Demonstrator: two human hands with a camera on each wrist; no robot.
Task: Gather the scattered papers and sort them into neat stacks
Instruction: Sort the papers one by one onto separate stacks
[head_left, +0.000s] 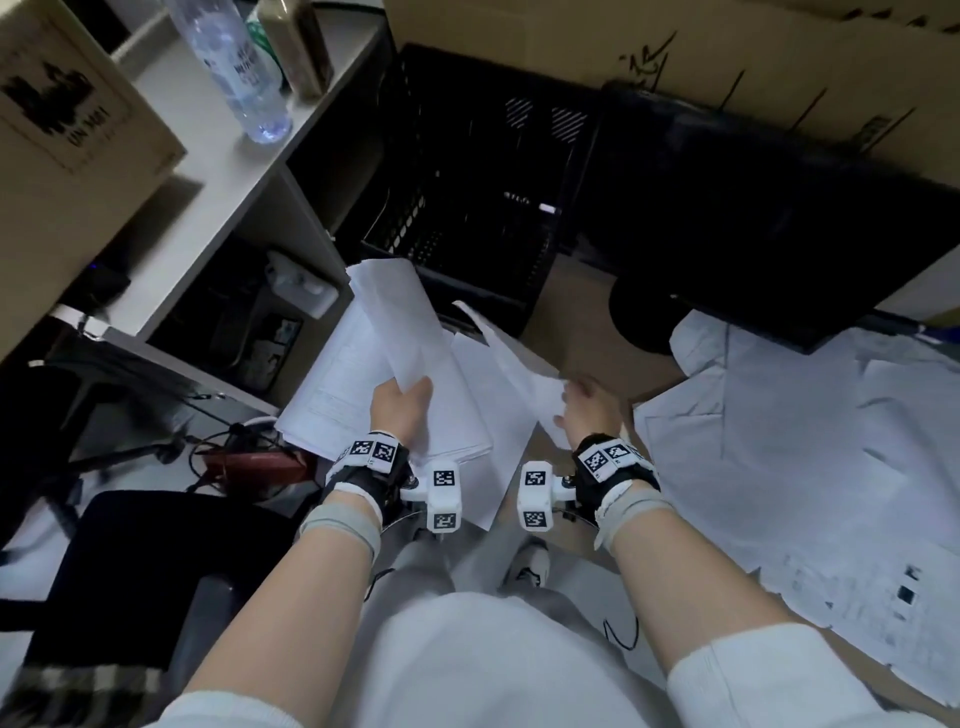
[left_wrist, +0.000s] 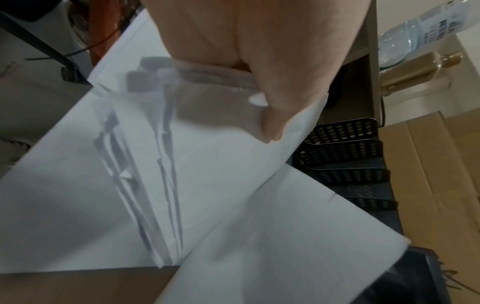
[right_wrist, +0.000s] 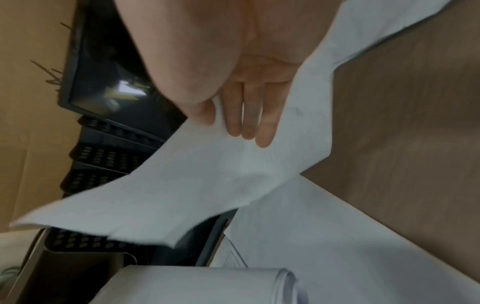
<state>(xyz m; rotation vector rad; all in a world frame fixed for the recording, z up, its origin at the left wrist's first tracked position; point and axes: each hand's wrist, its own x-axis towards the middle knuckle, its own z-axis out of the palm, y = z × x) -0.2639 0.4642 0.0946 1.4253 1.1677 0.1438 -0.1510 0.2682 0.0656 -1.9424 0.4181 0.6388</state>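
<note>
Gathering sheets, we are pinching a bundle (head_left: 395, 317) in our left hand (head_left: 400, 410) while our right hand (head_left: 589, 413) is gripping a loose sheet (head_left: 511, 358); next, we judge, comes merging them squarely.

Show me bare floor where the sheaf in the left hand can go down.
Bare brown cardboard floor lies between the black mesh tray, the dark monitor and the scattered white sheets. Left is crowded: the white paper stack beside the grey shelf unit.
</note>
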